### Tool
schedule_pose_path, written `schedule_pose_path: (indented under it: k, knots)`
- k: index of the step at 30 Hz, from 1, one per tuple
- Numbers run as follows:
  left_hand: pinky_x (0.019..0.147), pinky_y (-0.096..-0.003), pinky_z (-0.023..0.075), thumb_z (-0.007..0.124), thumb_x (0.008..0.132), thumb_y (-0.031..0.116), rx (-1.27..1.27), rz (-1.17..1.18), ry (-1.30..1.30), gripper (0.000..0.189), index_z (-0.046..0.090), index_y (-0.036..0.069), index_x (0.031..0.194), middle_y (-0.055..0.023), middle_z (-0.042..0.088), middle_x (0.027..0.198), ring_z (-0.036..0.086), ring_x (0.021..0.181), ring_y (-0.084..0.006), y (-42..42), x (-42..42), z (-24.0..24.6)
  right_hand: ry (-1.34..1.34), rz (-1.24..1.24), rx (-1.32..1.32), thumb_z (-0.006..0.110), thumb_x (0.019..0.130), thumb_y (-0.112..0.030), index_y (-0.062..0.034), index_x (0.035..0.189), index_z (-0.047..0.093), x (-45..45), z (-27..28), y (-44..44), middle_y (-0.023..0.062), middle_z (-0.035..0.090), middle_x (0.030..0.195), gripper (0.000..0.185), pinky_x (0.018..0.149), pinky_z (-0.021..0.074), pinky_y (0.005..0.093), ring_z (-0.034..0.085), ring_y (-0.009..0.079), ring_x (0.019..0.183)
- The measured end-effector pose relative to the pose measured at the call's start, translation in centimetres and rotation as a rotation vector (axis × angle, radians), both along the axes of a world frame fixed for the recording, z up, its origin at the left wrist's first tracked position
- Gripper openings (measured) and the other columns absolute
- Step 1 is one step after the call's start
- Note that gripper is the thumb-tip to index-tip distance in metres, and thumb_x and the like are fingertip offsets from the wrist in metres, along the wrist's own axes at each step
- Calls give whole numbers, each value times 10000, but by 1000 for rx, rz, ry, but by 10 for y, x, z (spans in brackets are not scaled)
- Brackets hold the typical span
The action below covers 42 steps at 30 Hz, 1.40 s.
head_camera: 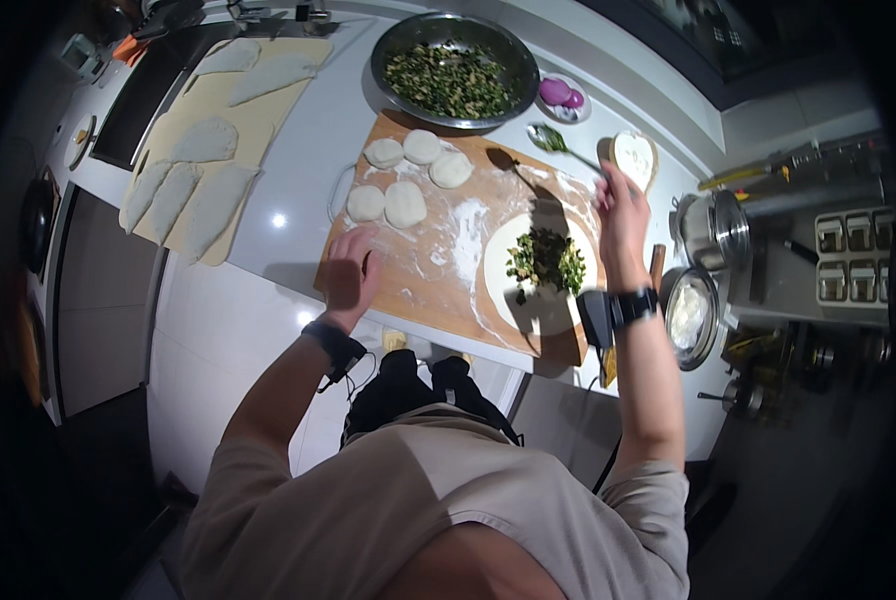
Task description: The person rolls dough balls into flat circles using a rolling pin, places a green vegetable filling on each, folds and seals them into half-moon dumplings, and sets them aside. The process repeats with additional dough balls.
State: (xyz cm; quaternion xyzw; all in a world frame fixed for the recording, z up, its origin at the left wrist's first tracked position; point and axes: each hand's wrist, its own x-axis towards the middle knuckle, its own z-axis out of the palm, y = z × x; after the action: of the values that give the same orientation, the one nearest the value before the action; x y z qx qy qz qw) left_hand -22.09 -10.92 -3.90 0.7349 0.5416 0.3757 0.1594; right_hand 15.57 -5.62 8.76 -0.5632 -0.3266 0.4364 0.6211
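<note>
My right hand (622, 206) grips the handle of a metal spoon (549, 139), whose bowl carries bits of green filling. Below it a round, thin dough sheet (504, 274) lies on the floured wooden board (425, 274), with chopped green filling (572, 266) spread over its middle. The shadow of my arm falls across the sheet. My left hand (350, 270) rests at the board's left edge, holding nothing, near several white dough pieces (405, 204). Behind the board stands a large steel bowl (383, 86) of the same chopped filling (448, 79).
Several folded, filled dough pieces (206, 140) lie on pale mats (249, 127) at the left. A small plate (584, 112) with purple onion (555, 91), a heart-shaped dish (634, 157), a lidded pot (710, 225) and a steel bowl (692, 319) stand along the back and right.
</note>
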Motion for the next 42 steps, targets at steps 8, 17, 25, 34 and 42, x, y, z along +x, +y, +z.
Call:
schedule_pose_path:
  k: [8,17,25,34,42]
  knots:
    - [948,-442,470,601,816,34,3,69,-86,370,606,46,1185,-147,612,1161,560,1093,-363,-4,1,8,-518,70,-172,527,1026,-210,-46,1182,676,-44,-49,168,17,660,858,271,648,491,250,594,98,753]
    - [939,-433,480,609,805,40,-10,63,-133,373,614,56,1177,-135,606,1170,567,1091,-353,-4,2,13,-276,243,-173,517,1036,-180,-23,1166,678,-64,-72,164,23,666,813,260,588,463,221,555,79,644]
    - [923,-433,485,618,808,50,2,53,-119,353,620,56,1161,-135,617,1154,574,1073,-357,-3,2,13,310,83,-336,452,1029,-111,37,1171,613,-61,-68,146,50,637,815,260,530,487,201,545,84,613]
    - [925,-438,479,616,815,52,22,64,-95,343,614,45,1157,-145,616,1155,568,1075,-372,-4,3,6,358,65,-247,468,1018,-95,27,1145,608,-40,-50,136,51,617,820,225,545,506,202,548,88,617]
    - [970,-451,457,601,826,37,-1,18,-60,352,616,28,1178,-173,613,1175,559,1111,-381,-1,-2,-3,378,134,-115,467,1017,-91,53,1233,555,-5,-12,72,59,603,834,274,635,486,215,533,99,656]
